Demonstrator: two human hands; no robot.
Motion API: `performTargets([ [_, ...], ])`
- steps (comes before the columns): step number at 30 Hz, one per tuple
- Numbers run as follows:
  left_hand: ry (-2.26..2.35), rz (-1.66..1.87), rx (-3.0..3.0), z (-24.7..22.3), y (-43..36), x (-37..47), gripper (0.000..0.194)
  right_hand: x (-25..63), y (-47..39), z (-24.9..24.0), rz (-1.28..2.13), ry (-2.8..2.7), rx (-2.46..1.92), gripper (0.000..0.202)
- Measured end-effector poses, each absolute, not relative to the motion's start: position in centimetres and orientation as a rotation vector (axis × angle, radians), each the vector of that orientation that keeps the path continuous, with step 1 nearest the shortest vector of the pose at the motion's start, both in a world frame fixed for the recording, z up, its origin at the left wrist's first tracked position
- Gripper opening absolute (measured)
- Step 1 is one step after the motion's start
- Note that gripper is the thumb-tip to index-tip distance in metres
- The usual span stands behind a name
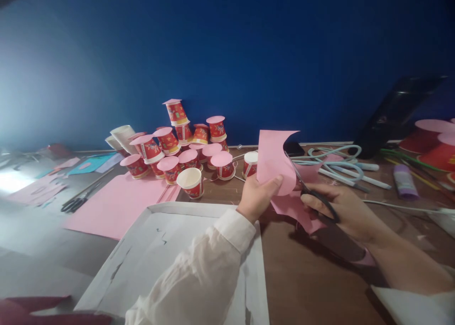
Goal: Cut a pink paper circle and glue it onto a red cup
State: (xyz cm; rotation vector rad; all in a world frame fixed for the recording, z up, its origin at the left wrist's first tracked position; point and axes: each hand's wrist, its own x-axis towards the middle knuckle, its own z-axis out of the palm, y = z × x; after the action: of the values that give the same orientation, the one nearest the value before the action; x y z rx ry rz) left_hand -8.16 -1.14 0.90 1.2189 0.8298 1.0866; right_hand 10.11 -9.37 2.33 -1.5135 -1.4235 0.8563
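Note:
My left hand (258, 196) pinches a sheet of pink paper (272, 154) by its lower part, thumb on top. The sheet's right side has a curved cut edge. My right hand (337, 206) is closed around the black handles of a pair of scissors (322, 203). Their blades meet the paper's right edge, pointing up and left; whether they are spread I cannot tell. Pink paper offcuts (295, 210) lie beneath both hands. A red paper cup (250, 164) stands just beyond my left hand.
Upside-down red paper cups (176, 112) with pink paper discs are stacked at the left back. A white box lid (199, 211) lies under my left arm, beside pink sheets (106, 206). At the right are a coiled pale cable (350, 164) and a purple glue stick (405, 183).

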Motion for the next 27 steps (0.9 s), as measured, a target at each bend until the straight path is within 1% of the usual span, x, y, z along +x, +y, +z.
performTargets([
  [9,0.820,1.092,1.232,0.61,-1.04,-8.14,0.032,10.27,-9.25,2.05,0.850,-1.433,-1.498,0.067],
  [16,0.882,1.079,1.297,0.73,-1.06,-8.23,0.026,10.57,-9.40,2.06,0.821,-1.476,-1.557,0.067],
  [22,0.867,1.074,1.291,0.75,-1.08,-8.21,0.026,10.46,-9.48,2.06,0.816,-1.468,-1.546,0.063],
  [27,0.856,1.077,1.292,0.78,-1.09,-8.22,0.027,10.51,-9.48,1.79,0.903,-1.420,-1.558,0.065],
])
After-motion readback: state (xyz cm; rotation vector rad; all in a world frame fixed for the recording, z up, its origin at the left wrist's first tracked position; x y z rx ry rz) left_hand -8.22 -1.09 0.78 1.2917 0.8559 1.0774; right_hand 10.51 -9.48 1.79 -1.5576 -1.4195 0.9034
